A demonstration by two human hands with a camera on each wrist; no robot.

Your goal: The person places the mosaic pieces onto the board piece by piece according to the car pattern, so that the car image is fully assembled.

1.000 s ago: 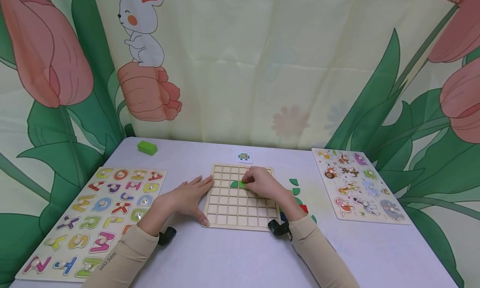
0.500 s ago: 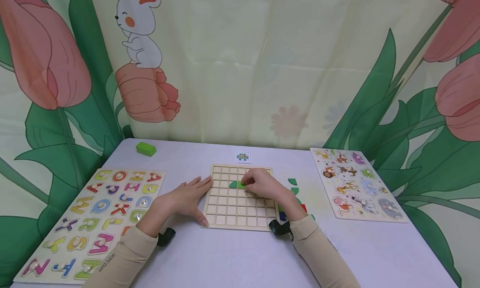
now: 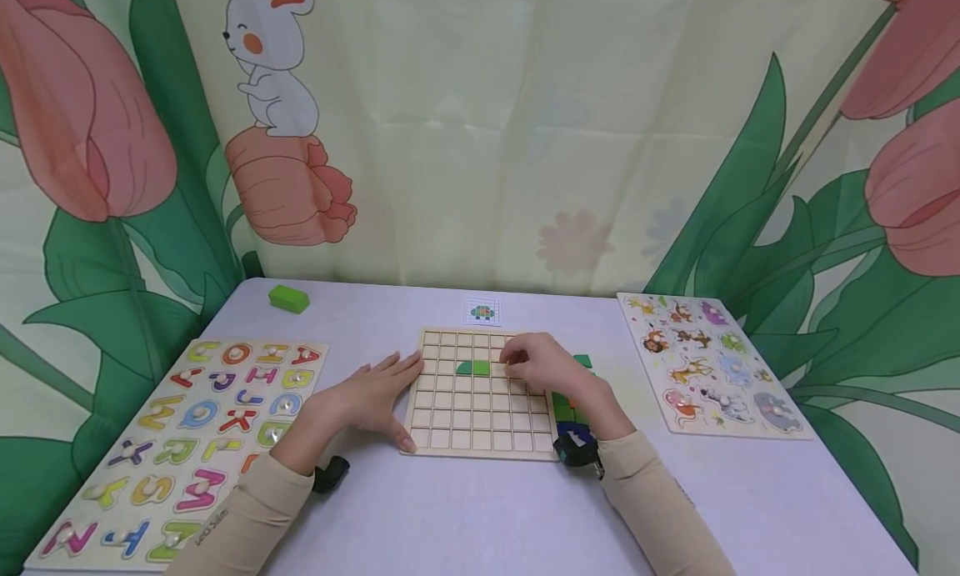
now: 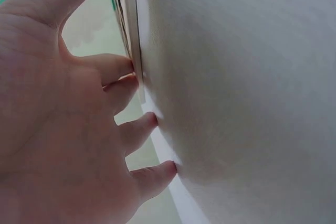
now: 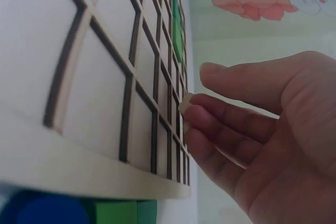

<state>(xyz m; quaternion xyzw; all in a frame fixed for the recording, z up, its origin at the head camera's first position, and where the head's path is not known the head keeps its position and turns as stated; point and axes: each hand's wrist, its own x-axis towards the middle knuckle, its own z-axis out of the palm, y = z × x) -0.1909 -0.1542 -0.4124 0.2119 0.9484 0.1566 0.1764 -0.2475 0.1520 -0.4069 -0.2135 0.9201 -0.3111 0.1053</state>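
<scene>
A wooden grid board (image 3: pixel 450 426) lies in the middle of the table. Two pieces sit side by side in its cells: a dark green rounded piece (image 3: pixel 465 368) and a light green square (image 3: pixel 482 368). My left hand (image 3: pixel 378 397) rests at the board's left edge, fingers spread, thumb at the near left corner; in the left wrist view its fingertips (image 4: pixel 149 121) touch the edge and tabletop. Over the board's right half is my right hand (image 3: pixel 543 363). Its thumb (image 5: pixel 236 80) stands apart from loosely bent fingers (image 5: pixel 226 119), with nothing held between them.
Several coloured pieces (image 3: pixel 562 409) lie right of the board, partly hidden by my right arm. A small pattern card (image 3: pixel 482 312) lies behind it. Around stand a letter puzzle (image 3: pixel 217 426), an animal puzzle (image 3: pixel 712 368) and a green block (image 3: pixel 288 298).
My right hand has let go of the light green square and moved right, leaving it beside the dark green piece. The left hand stays at the board's edge.
</scene>
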